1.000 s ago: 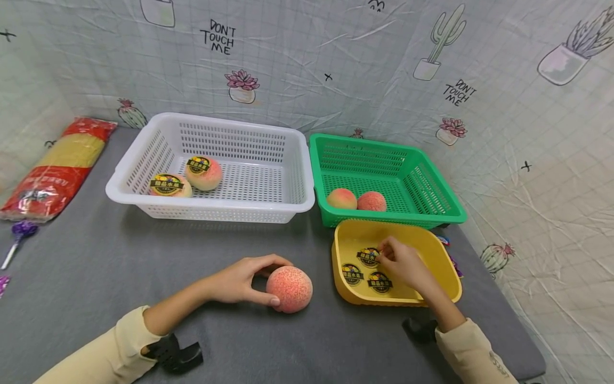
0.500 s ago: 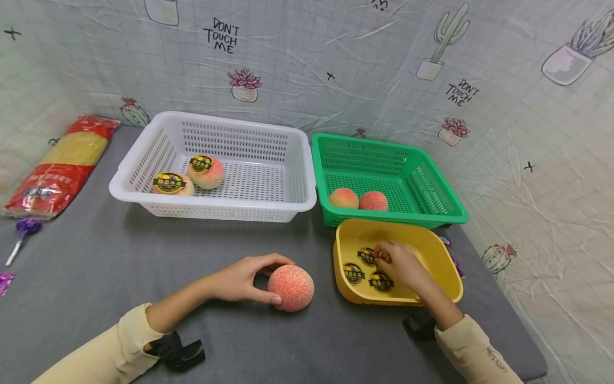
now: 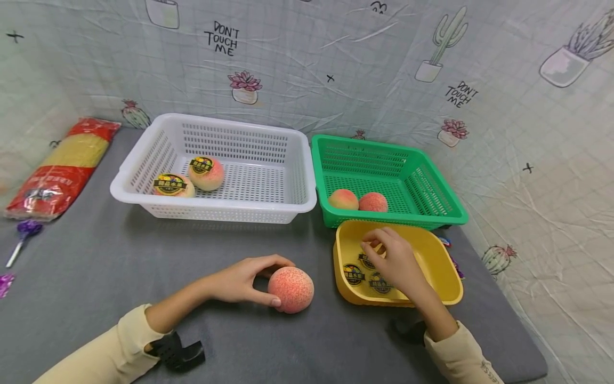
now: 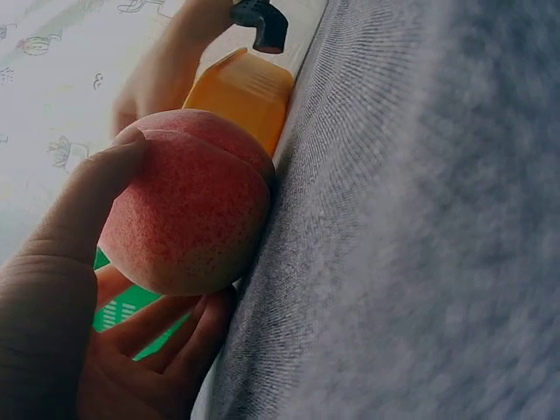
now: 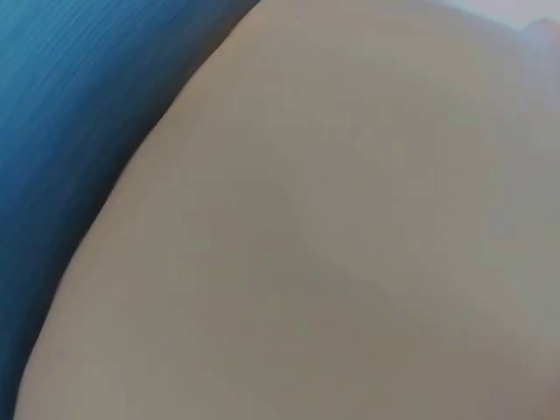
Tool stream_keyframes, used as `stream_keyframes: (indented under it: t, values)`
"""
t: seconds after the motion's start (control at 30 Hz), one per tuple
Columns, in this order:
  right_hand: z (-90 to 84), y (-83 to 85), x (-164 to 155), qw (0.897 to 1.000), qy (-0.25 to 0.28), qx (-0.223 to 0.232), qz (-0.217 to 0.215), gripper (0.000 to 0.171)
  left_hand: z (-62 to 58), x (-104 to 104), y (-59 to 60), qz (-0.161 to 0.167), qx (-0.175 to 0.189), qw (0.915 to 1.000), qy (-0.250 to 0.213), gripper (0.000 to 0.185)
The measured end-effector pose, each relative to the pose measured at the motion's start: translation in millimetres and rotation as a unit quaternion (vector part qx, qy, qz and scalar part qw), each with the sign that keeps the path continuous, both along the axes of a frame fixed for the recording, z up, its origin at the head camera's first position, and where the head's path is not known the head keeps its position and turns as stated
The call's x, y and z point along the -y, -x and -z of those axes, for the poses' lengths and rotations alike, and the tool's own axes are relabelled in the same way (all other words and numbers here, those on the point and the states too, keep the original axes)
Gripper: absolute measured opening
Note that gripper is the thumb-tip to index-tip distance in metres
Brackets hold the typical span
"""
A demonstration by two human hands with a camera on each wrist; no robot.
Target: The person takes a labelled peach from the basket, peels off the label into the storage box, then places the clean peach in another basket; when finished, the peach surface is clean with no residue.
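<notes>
My left hand [image 3: 247, 280] holds a pink peach [image 3: 291, 289] just above the grey table or on it, thumb on the near side and fingers behind. The left wrist view shows the peach [image 4: 188, 201] large, between thumb and fingers. Over the yellow bin [image 3: 443, 266], my right hand [image 3: 395, 261] pinches thumb and forefinger together at a round black-and-gold fruit sticker [image 3: 366, 262], which the hand partly hides. Two other stickers lie nearby, one at the left [image 3: 353, 274] and one below the hand [image 3: 380, 283]. Blurred skin fills the right wrist view.
A white basket [image 3: 225, 205] holds two peaches bearing stickers. Behind the yellow bin stands a green basket [image 3: 393, 217] with two plain peaches [image 3: 343, 199]. At the left lie a red-and-yellow bag [image 3: 67, 165] and a purple lollipop [image 3: 27, 229].
My right hand has risen and shifted slightly left in the yellow bin, and the far sticker is now more covered. My left hand and its peach have stayed put.
</notes>
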State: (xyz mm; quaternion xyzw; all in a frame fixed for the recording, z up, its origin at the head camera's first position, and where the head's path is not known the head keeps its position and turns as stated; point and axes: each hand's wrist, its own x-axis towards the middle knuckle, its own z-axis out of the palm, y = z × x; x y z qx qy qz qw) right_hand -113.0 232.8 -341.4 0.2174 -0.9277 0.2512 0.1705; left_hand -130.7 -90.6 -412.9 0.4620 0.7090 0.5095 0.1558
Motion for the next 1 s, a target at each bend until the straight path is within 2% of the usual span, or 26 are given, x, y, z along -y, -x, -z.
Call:
stream_keyframes:
  t: [0.1,0.17,0.23,0.3,0.37,0.43,0.5,0.53,0.6,0.7,0.77,0.83,1.0]
  values:
    - [-2.7,-6.8,16.6,0.997,0.031,-0.028,-0.060,0.012,-4.7,2.5,0.8,-0.006,-0.011,0.9999,0.011,0.059]
    - [-3.0,-11.6,27.2,0.993,0.047,-0.021,-0.109,0.015,-10.6,5.6,2.1,-0.026,-0.032,0.9990,0.015,0.059]
    - [-1.5,-16.3,36.7,0.987,0.056,-0.001,-0.152,0.019,-18.7,10.0,4.1,-0.060,-0.075,0.9954,0.007,0.056]
    - [0.3,-20.5,45.8,0.979,0.064,0.027,-0.189,0.025,-28.2,14.9,7.2,-0.105,-0.145,0.9837,-0.014,0.048]
    - [2.4,-23.3,54.2,0.973,0.059,0.050,-0.216,0.033,-37.8,20.4,11.0,-0.161,-0.234,0.9580,-0.043,0.038]
    - [4.3,-25.7,61.9,0.969,0.040,0.079,-0.231,0.043,-46.7,26.1,15.2,-0.217,-0.309,0.9232,-0.070,0.029]
    - [5.5,-27.5,68.7,0.965,0.015,0.109,-0.239,0.054,-52.9,31.9,19.7,-0.268,-0.361,0.8896,-0.083,0.025]
    - [5.7,-28.1,71.6,0.963,0.000,0.124,-0.239,0.059,-54.9,35.0,22.1,-0.289,-0.375,0.8769,-0.083,0.024]
    - [5.2,-29.1,77.1,0.957,-0.025,0.157,-0.241,0.069,-56.4,40.7,26.5,-0.325,-0.392,0.8577,-0.068,0.027]
    - [5.6,-29.3,84.5,0.948,-0.047,0.188,-0.254,0.079,-53.1,47.3,31.4,-0.367,-0.405,0.8373,-0.020,0.028]
    - [6.8,-28.8,88.3,0.943,-0.059,0.193,-0.265,0.080,-49.7,48.5,32.9,-0.380,-0.413,0.8274,0.012,0.026]
    - [8.1,-28.8,91.0,0.943,-0.066,0.187,-0.268,0.077,-47.6,48.1,33.0,-0.385,-0.417,0.8227,0.034,0.024]
    - [8.8,-29.9,94.1,0.949,-0.072,0.173,-0.252,0.071,-48.6,47.1,31.8,-0.382,-0.417,0.8236,0.044,0.023]
